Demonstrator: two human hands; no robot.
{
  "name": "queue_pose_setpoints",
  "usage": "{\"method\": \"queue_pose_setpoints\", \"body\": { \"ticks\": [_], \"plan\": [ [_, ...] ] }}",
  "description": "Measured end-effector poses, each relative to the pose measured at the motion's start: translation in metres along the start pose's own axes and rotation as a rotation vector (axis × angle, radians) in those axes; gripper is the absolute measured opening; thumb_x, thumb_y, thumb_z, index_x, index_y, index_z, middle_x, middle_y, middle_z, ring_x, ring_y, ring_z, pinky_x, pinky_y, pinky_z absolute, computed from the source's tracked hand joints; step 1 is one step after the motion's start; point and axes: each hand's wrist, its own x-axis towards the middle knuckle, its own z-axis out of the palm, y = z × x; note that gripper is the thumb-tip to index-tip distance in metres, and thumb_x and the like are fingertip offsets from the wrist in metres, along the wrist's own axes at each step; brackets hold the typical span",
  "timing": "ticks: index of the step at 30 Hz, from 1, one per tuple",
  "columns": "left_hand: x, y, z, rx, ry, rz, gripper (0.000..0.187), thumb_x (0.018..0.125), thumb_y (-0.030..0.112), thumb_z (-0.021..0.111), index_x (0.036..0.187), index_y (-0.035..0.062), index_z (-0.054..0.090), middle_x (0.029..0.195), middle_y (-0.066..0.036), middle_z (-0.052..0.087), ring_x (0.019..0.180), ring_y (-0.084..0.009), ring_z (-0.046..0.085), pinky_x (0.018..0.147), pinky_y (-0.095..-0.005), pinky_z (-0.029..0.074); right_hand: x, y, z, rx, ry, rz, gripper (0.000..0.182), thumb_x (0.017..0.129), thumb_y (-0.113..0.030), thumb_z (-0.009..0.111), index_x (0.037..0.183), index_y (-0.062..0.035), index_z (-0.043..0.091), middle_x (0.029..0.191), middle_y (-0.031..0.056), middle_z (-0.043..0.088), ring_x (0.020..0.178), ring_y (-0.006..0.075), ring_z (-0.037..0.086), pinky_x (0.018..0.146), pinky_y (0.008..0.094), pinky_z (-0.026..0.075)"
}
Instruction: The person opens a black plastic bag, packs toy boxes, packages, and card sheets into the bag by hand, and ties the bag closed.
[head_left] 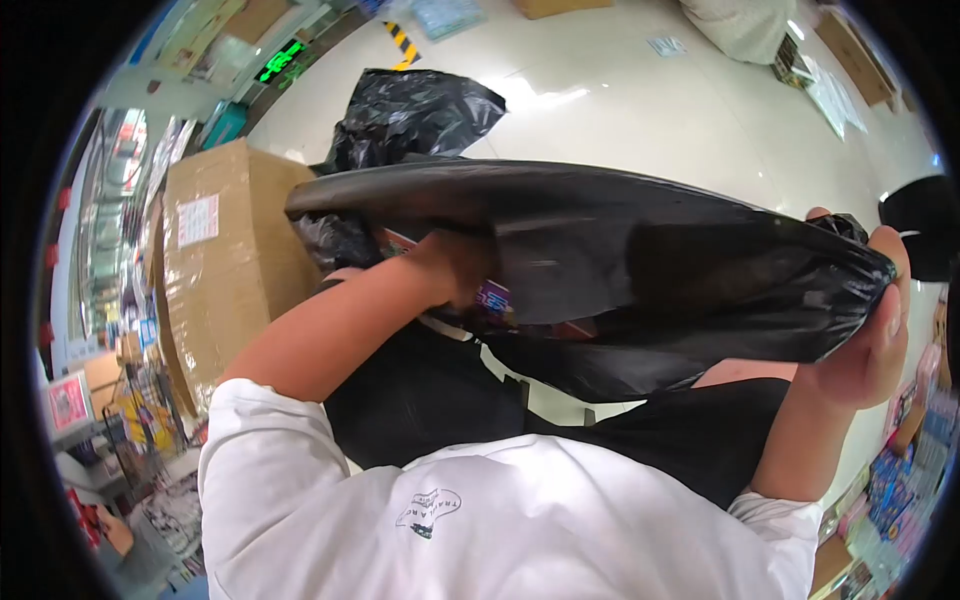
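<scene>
A black plastic bag (570,200) stretches sideways across my lap, its mouth gaping toward me. My left hand (455,265) reaches inside the mouth; it is dark and blurred there, and its fingers are hidden. Close beside it, a small purple package (493,298) with bright printing shows within the bag. Something with a reddish edge lies deeper in, too dim to name. At the far right, my right hand (875,345) is closed around the bag's bunched edge and pulls the plastic taut.
To the left stands a taped cardboard box (215,240) with a white label. Another crumpled black plastic bag (410,115) lies beyond the stretched one on the glossy tiled floor (600,110). Packed goods (900,490) line the right side, and a black round object (920,230) sits at the right edge.
</scene>
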Motion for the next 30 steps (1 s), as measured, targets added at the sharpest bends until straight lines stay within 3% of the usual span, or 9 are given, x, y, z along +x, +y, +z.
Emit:
{"method": "queue_pose_setpoints", "body": {
  "ticks": [2, 5, 10, 11, 14, 18, 19, 28, 30],
  "plan": [
    [-0.014, 0.004, -0.043, -0.312, -0.44, -0.313, 0.076, 0.077, 0.06, 0.069, 0.14, 0.0171, 0.058, 0.143, -0.017, 0.054, 0.136, -0.0338, 0.046, 0.114, -0.0436, 0.035, 0.001, -0.003, 0.005, 0.046, 0.037, 0.021, 0.035, 0.101, -0.031, 0.048, 0.105, 0.0036, 0.051, 0.09, 0.0087, 0.05, 0.088, 0.017, 0.053, 0.078, 0.0306, 0.042],
    [-0.031, 0.005, -0.1, -0.481, -0.448, -0.601, 0.073, 0.081, 0.059, 0.068, 0.142, 0.021, 0.055, 0.142, -0.015, 0.055, 0.134, -0.0326, 0.048, 0.114, -0.0398, 0.035, -0.004, -0.005, -0.009, 0.274, 0.153, 0.062, 0.041, 0.104, -0.023, 0.037, 0.13, 0.0066, 0.046, 0.117, 0.0161, 0.06, 0.11, 0.0241, 0.059, 0.1, 0.0359, 0.044],
    [-0.077, -0.073, -0.023, -0.359, -0.161, -0.709, 0.06, 0.094, 0.053, 0.057, 0.144, 0.0208, 0.052, 0.146, -0.014, 0.052, 0.134, -0.0315, 0.048, 0.113, -0.0373, 0.035, -0.007, -0.016, -0.019, 0.295, 0.204, 0.05, 0.044, 0.103, -0.024, 0.038, 0.134, 0.0072, 0.043, 0.118, 0.0165, 0.06, 0.111, 0.0238, 0.059, 0.1, 0.0366, 0.044],
    [-0.087, -0.082, -0.02, -0.358, -0.05, -0.707, 0.056, 0.097, 0.051, 0.053, 0.144, 0.0213, 0.052, 0.147, -0.013, 0.051, 0.135, -0.0321, 0.047, 0.114, -0.0377, 0.035, -0.006, -0.017, -0.03, 0.341, -0.001, 0.028, 0.048, 0.103, -0.026, 0.038, 0.14, 0.0065, 0.04, 0.127, 0.0186, 0.058, 0.12, 0.0279, 0.056, 0.106, 0.0408, 0.041],
    [-0.102, -0.085, -0.042, -0.278, -0.088, -0.626, 0.055, 0.097, 0.05, 0.054, 0.144, 0.0211, 0.053, 0.148, -0.013, 0.05, 0.137, -0.0328, 0.045, 0.115, -0.0379, 0.034, 0.0, -0.021, -0.005, 0.151, 0.043, -0.047, 0.051, 0.104, -0.027, 0.039, 0.14, 0.0083, 0.039, 0.119, 0.0174, 0.063, 0.1, 0.021, 0.067, 0.091, 0.0316, 0.051],
    [-0.098, -0.136, 0.025, -0.154, -0.175, -0.712, 0.065, 0.087, 0.049, 0.066, 0.143, 0.0206, 0.054, 0.147, -0.015, 0.051, 0.139, -0.0296, 0.044, 0.116, -0.0393, 0.033, 0.003, -0.023, 0.004, 0.129, 0.068, 0.099, 0.031, 0.104, -0.023, 0.042, 0.114, 0.0062, 0.046, 0.08, 0.0006, 0.055, 0.046, -0.0031, 0.035, 0.045, 0.0116, 0.025],
    [-0.098, -0.136, 0.021, -0.091, -0.215, -0.722, 0.065, 0.086, 0.048, 0.067, 0.143, 0.0198, 0.054, 0.148, -0.015, 0.05, 0.139, -0.0296, 0.044, 0.116, -0.0393, 0.034, 0.003, -0.023, 0.003, 0.167, -0.005, 0.074, 0.026, 0.102, -0.02, 0.045, 0.111, 0.0052, 0.046, 0.081, 0.0047, 0.058, 0.045, -0.0007, 0.038, 0.042, 0.013, 0.026],
    [-0.17, -0.142, -0.098, 0.404, -0.542, -1.059, 0.073, 0.078, 0.04, 0.078, 0.141, 0.013, 0.054, 0.149, -0.015, 0.05, 0.138, -0.0299, 0.047, 0.116, -0.0399, 0.035, -0.002, -0.032, 0.009, 0.121, -0.056, 0.142, 0.022, 0.101, -0.019, 0.05, 0.104, 0.0024, 0.049, 0.085, 0.008, 0.061, 0.07, 0.007, 0.057, 0.067, 0.0187, 0.043],
    [-0.186, -0.143, -0.124, 0.441, -0.535, -1.105, 0.075, 0.076, 0.038, 0.08, 0.141, 0.0115, 0.054, 0.149, -0.015, 0.05, 0.137, -0.0299, 0.047, 0.116, -0.04, 0.035, -0.003, -0.022, 0.014, -0.096, 0.136, 0.038, 0.024, 0.102, -0.023, 0.047, 0.102, 0.0011, 0.047, 0.077, 0.0026, 0.053, 0.063, 0.0036, 0.047, 0.061, 0.0169, 0.036]
  ]
}}
